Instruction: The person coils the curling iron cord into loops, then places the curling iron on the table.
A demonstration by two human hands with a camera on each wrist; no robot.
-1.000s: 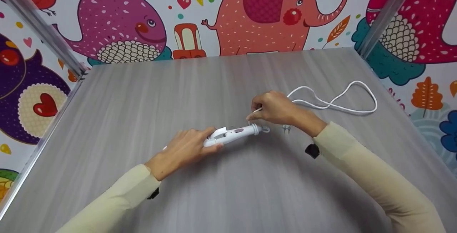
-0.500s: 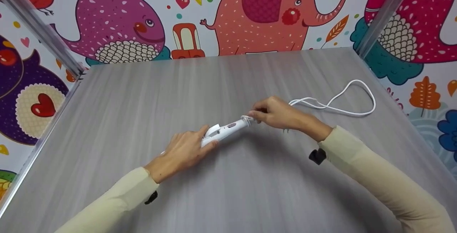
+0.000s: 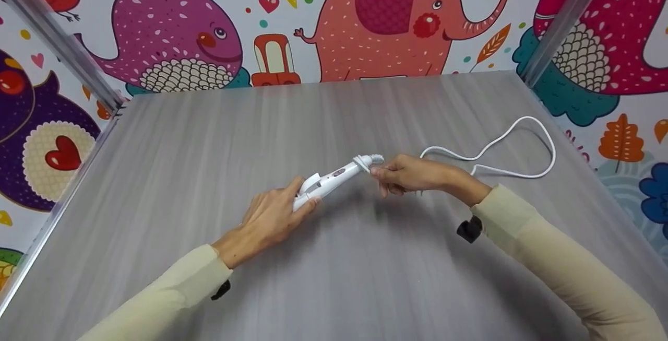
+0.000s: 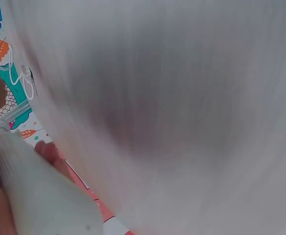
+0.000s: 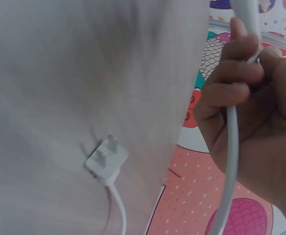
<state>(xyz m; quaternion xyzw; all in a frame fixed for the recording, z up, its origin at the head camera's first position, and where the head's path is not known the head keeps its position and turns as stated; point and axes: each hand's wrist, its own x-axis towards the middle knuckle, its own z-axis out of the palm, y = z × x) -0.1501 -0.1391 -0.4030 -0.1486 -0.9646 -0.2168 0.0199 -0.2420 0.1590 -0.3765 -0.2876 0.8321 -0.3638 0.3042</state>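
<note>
A white hair curling iron, with a raised lever and a small dark panel on its handle, slants up to the right over the table. My left hand grips it from above around its lower part and hides that end. The white cord passes around the handle's far end in a loop or two. Just beside that end, my right hand pinches the cord, fingers curled. In the right wrist view the cord runs through those fingers, and the white two-pin plug shows near the tabletop.
The rest of the cord lies in a wide loop at the right of the grey wood-grain table. Printed cartoon walls close off the back and both sides, with metal corner posts.
My right hand has come from the far side of the handle's end to its near side, drawing the cord around. The iron's far end has tilted up, and the loose cord loop has shifted.
</note>
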